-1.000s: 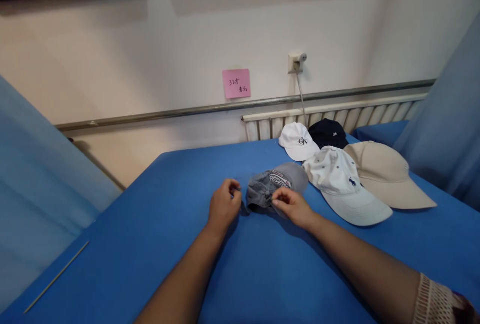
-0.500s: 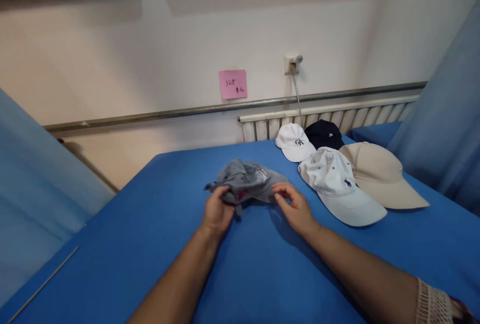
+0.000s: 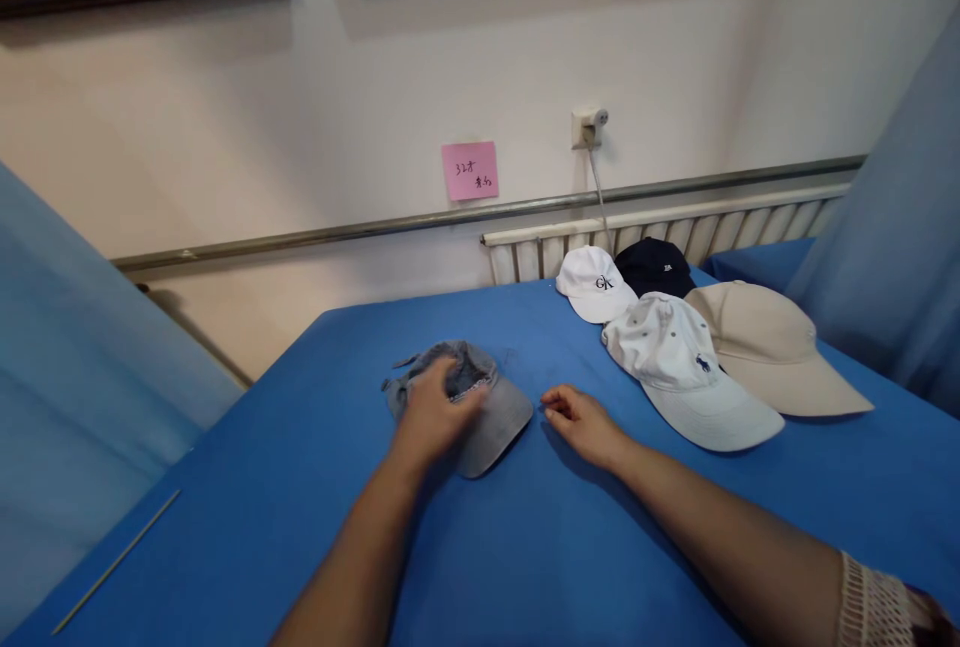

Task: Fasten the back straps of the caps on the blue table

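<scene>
A grey-blue baseball cap rests on the blue-covered table, its brim pointing right and toward me. Its hollow inside partly shows, and loose strap ends stick out at the back left. My left hand is over the cap's crown, slightly blurred, with thumb and fingers apart; whether the fingertips touch the fabric is hard to see. Just right of the brim, my right hand is low over the table, its fingers loosely curved and holding nothing.
At the right stand a white cap, a black cap, a pale cap with a horse emblem and a beige wide-brimmed cap. A thin stick lies at the left edge. Blue curtains hang at both sides.
The grey-blue cap was held between both hands and now lies on the table, turned with its hollow showing. My right hand has come off the brim; my left has moved over the crown.
</scene>
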A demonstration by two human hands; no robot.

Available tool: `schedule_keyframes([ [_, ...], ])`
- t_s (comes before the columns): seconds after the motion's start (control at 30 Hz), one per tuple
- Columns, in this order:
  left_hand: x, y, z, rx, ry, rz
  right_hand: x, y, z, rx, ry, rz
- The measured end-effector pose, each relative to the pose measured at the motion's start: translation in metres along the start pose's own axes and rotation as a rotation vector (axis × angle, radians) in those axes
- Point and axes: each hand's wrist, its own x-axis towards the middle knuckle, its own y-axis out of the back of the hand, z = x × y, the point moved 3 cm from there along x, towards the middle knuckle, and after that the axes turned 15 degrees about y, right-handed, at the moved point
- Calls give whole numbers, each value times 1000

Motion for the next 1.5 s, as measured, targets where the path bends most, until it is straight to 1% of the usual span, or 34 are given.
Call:
schedule_keyframes([
  [0.03,-15,-18,11,123,-111,-81,0,0,0,-8,17,-8],
  [0.07,-28,-34,19,251,-205,-118,0,0,0,-15,34,-15],
  [0.13,-43,-58,26,456,-296,-100,1,1,0,-22,60,-32],
  [0.17,-44,-63,24,533,-296,-76,2,1,-1,-24,67,-47],
  [0.2,-42,-63,21,598,-298,-53,2,2,-2,-29,69,-61],
  [0.27,-32,-52,7,691,-327,-22,3,3,-4,-50,59,-84],
  [0.3,-26,-40,-2,721,-364,-20,3,4,-5,-64,52,-93],
  [0.37,-16,-11,-27,767,-413,8,4,4,-9,-99,50,-99],
  [0.4,-12,6,-41,791,-410,30,4,4,-11,-117,54,-100],
  [0.5,-4,52,-88,833,-330,113,4,-1,-17,-153,62,-115],
  [0.57,1,72,-112,824,-266,133,7,2,-23,-176,83,-105],
  [0.63,3,82,-126,801,-196,111,11,17,-31,-253,145,-7],
  [0.67,4,84,-127,790,-154,110,14,32,-35,-329,187,93],
  [0.7,4,85,-125,781,-113,118,16,50,-38,-423,216,228],
  [0.73,2,84,-119,772,-77,139,17,72,-40,-517,212,379],
  [0.77,0,82,-110,760,-53,168,17,95,-40,-617,156,539],
  [0.8,-3,78,-98,744,-44,199,15,117,-37,-718,60,678],
  [0.83,-7,73,-84,708,-60,227,13,137,-34,-805,-51,787],
  [0.87,-12,65,-68,650,-100,226,11,153,-29,-862,-167,860],
  [0.9,-16,54,-52,554,-147,206,9,165,-24,-890,-274,874],
  [0.93,-20,41,-37,435,-196,149,9,173,-18,-885,-361,811],
  [0.97,-24,26,-23,297,-221,71,10,175,-13,-861,-419,698],
  [1.0,-25,10,-11,155,-203,-8,12,174,-9,-834,-437,571],
  [1.03,-26,-7,-1,4,-143,-78,13,169,-7,-807,-411,446],
  [1.07,-26,-24,6,-154,-53,-143,16,162,-7,-781,-347,344],
  [1.1,-25,-41,11,-303,54,-221,18,153,-10,-755,-251,269],
  [1.17,-22,-70,17,-597,281,-334,21,136,-18,-689,-13,185],
  [1.23,-21,-88,20,-857,423,-428,22,121,-28,-637,194,146],
  [1.27,-21,-93,20,-949,467,-478,22,115,-32,-642,265,155],
  [1.33,-22,-95,17,-1054,523,-568,19,108,-43,-692,361,259],
  [1.4,-23,-90,12,-1097,556,-612,13,99,-57,-697,455,392],
  [1.43,-24,-86,11,-1119,560,-629,9,92,-65,-652,518,415],
  [1.47,-25,-83,9,-1149,558,-656,5,83,-73,-574,584,380],
  [1.5,-25,-79,9,-1187,553,-695,1,71,-80,-479,624,284],
])
